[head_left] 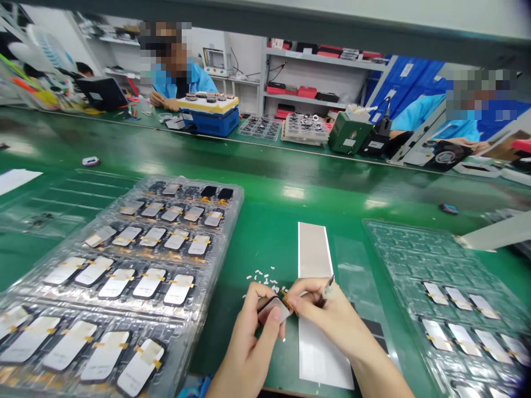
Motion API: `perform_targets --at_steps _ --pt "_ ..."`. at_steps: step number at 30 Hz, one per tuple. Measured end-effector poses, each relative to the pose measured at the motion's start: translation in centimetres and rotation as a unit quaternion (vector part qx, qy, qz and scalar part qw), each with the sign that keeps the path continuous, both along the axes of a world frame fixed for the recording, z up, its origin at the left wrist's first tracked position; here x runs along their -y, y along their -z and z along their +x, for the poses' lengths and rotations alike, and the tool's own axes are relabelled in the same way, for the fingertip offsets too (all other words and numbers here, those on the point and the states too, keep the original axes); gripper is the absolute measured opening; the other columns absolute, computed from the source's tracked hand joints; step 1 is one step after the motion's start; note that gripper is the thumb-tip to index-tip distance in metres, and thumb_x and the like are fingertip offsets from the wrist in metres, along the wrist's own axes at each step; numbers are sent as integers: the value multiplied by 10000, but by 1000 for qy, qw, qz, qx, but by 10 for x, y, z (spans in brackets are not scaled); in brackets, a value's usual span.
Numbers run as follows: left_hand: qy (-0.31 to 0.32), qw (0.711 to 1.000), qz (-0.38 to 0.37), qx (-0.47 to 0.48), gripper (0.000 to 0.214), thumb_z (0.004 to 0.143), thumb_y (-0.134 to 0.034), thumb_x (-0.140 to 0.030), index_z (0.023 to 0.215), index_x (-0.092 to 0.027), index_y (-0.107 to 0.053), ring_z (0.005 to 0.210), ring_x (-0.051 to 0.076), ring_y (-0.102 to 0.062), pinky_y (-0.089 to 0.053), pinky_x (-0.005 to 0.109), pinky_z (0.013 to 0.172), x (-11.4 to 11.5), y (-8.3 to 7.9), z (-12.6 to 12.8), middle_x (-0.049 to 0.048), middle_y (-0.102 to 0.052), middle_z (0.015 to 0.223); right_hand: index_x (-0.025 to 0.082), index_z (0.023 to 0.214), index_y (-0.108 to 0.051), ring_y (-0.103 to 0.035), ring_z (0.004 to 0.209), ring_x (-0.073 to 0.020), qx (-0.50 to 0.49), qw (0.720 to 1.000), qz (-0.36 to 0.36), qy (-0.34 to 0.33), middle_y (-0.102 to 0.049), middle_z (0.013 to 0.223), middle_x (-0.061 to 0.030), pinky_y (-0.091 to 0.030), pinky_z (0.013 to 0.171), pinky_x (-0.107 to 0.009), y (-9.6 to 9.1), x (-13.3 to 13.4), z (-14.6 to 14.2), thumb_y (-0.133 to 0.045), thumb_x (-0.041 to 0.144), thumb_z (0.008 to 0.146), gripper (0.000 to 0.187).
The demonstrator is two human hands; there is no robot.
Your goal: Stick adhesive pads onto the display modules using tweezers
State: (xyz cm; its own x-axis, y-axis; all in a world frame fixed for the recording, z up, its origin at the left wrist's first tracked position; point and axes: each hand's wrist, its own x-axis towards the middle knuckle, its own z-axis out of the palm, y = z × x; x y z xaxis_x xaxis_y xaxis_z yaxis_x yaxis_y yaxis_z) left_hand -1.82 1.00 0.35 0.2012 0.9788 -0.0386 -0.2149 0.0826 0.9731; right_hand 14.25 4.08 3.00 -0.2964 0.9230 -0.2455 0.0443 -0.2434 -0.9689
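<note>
Left hand grips small rounded grey-and-black panel above green bench; right hand holds slim dark tool, fingertips at panel's orange tab. Panel seems unfinished; left clear plastic tray near-full, right clear plastic tray part-filled.

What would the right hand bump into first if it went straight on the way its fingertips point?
Most likely the panel in the left hand; the right hand's fingertips look right beside its edge, though touch is hard to tell.
</note>
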Motion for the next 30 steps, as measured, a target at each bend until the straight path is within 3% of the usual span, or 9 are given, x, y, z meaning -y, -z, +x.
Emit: perform_targets --at_steps 8,13,21,30 --pt "24 1000 -8 -15 394 963 -502 -611 948 -224 -433 565 103 -409 -306 234 581 -1 -2 -1 -65 -526 621 172 736 -672 -386 480 -93 -12 1000 -12 0 -386 484 75 -351 515 -244 -2 1 -1 -766 518 768 361" --pt "47 998 -25 24 422 939 -528 -633 955 -224 -428 558 101 -400 -299 236 573 -1 -3 -2 -64 -526 656 168 704 -666 -206 473 -62 28 998 45 21 -271 484 107 -223 475 -231 -7 4 -4 -745 378 786 239" --pt "71 996 -48 3 372 966 -519 -591 984 -226 -449 681 118 -462 -366 244 664 1 -6 -1 -48 -488 740 185 693 -649 -235 487 -75 72 989 107 75 -309 511 85 -228 482 -236 -11 17 -6 -667 368 833 231" --pt "68 997 -40 -11 383 978 -481 -601 968 -218 -456 665 115 -449 -363 244 661 0 -7 4 -53 -487 707 185 702 -663 -233 485 -70 67 989 111 73 -290 517 89 -261 473 -211 -8 18 0 -675 364 835 223"
